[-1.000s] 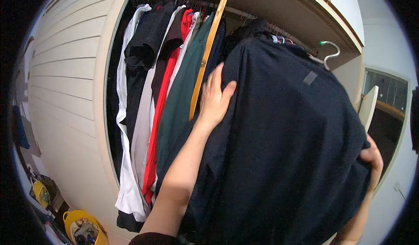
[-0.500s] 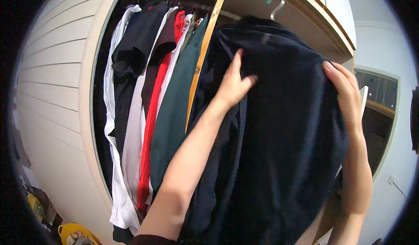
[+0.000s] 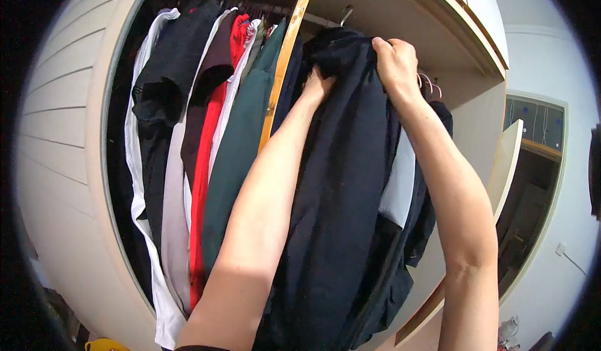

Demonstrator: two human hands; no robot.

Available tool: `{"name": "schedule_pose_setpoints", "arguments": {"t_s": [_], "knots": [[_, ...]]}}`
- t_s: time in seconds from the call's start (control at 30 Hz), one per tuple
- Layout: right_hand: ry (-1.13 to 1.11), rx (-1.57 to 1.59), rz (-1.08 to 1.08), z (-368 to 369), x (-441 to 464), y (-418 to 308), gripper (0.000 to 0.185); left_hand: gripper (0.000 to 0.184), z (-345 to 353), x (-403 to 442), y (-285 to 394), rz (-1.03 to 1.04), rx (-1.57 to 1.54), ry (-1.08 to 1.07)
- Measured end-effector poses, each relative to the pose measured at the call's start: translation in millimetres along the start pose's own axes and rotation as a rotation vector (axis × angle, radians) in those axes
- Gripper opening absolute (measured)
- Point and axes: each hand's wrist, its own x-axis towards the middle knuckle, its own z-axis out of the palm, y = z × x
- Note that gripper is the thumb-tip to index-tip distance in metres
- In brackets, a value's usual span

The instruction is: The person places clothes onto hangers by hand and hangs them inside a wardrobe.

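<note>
A long, dark navy or black jacket hangs in the wardrobe, the metal hook of its hanger showing above the collar. My right hand is closed on the jacket's shoulder at the upper right, thumb toward the collar. At the upper left of the same jacket, my left hand reaches into the dark cloth below the collar; its fingers are hidden in the folds. The jacket is turned partly edge-on and bunched near the top.
Left of a wooden divider hang several garments, among them a dark green one and a red one. Behind the jacket are a light grey garment and pink hangers. A slatted door stands at left.
The jacket has swung from broadside to nearly edge-on, its hook now higher and further left at the rail. My right hand has moved left and up with its shoulder; clothes behind now show.
</note>
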Motion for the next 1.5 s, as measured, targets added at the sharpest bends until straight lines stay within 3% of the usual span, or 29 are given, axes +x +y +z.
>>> {"name": "schedule_pose_setpoints", "arguments": {"t_s": [0.1,0.23,0.37,0.63,1.13,1.3,1.5], "knots": [[-0.004,-0.005,0.034,22,3,14,0.037,0.082,-24,-52,48,-0.282,0.198,0.104],[0.019,0.048,0.005,38,6,20,0.037,0.076,-30,-76,41,-0.154,0.231,0.103],[0.07,0.047,-0.029,47,19,21,0.036,0.079,2,-14,-5,-0.152,0.181,0.115],[0.129,0.025,-0.019,68,55,23,0.037,0.076,2,60,-8,-0.096,0.071,0.084],[0.161,0.026,0.033,109,77,33,0.037,0.071,12,96,-44,-0.226,-0.005,0.102],[0.05,0.014,-0.083,133,67,49,0.036,0.069,9,78,-83,-0.384,-0.002,0.111],[-0.149,0.087,-0.045,144,44,69,0.042,0.067,8,29,-137,-0.581,-0.047,0.187]]}}
